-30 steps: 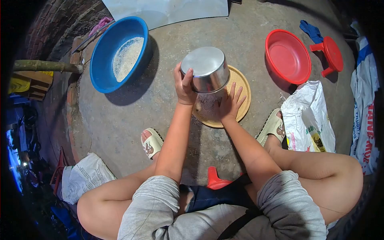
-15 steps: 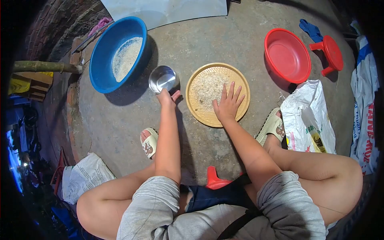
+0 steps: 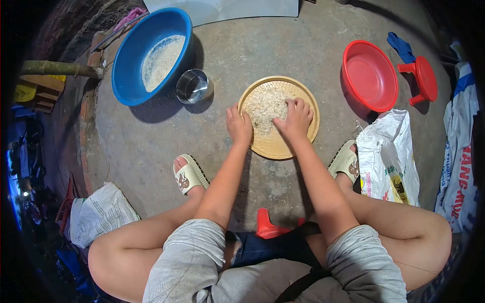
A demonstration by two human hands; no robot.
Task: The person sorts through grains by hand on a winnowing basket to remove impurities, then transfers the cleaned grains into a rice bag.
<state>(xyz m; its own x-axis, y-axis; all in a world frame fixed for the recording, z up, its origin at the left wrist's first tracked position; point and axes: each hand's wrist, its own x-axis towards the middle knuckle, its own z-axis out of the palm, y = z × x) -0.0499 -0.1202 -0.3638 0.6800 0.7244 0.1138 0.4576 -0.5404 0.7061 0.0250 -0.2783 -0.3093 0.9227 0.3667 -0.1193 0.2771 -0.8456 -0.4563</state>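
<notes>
A round golden tray (image 3: 275, 152) lies on the floor in front of me, with pale rice-like grains (image 3: 265, 103) spread over it. My left hand (image 3: 238, 125) grips its left rim, fingers outside and thumb over the inner edge. Inside the tray, my right hand (image 3: 297, 121) touches the grains with bent fingers held apart; whether a few grains are under the fingertips is hidden. A steel pot (image 3: 195, 87) stands on the floor to the left, beside a blue basin (image 3: 124, 83) with more pale grains (image 3: 162, 61) in it.
At the right are a red basin (image 3: 370, 78), a small red stool (image 3: 426, 79), a blue glove (image 3: 401, 48) and a white woven sack (image 3: 386, 151). Another sack (image 3: 103, 214) lies at lower left. A pale sheet (image 3: 227, 10) lies at the far edge.
My left hand has let go of the steel pot, now standing by the blue basin, and moved right to the tray's rim. My right hand's fingers have gone from spread to bent.
</notes>
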